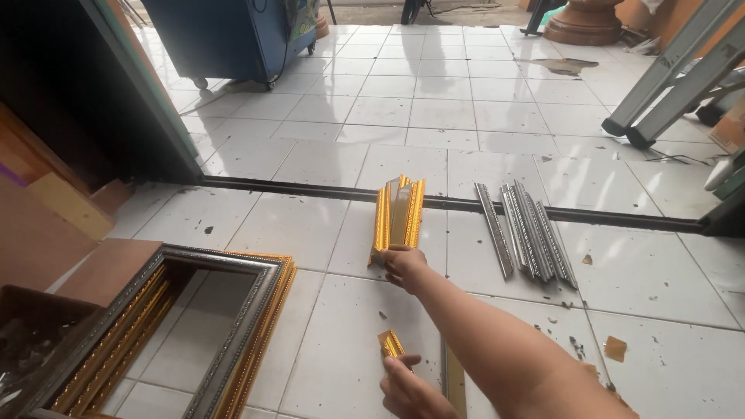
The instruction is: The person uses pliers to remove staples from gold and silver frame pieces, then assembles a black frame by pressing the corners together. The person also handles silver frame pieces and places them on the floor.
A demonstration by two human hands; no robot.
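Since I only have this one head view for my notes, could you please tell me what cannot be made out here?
- Right hand: its fingertips are hidden by the end of the stacked gold strips, so its grip is unclear.
- Left hand: cut off by the bottom edge; the small gold piece is partly covered by it.
- Stacked picture frames: lower part cut off by the bottom edge.
- Ladder: only its feet show; top-right edge cuts it.

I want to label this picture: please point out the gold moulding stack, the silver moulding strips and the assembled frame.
gold moulding stack (398, 217), head view, top face
silver moulding strips (531, 230), head view, middle strip
assembled frame (264, 299), head view, right rail
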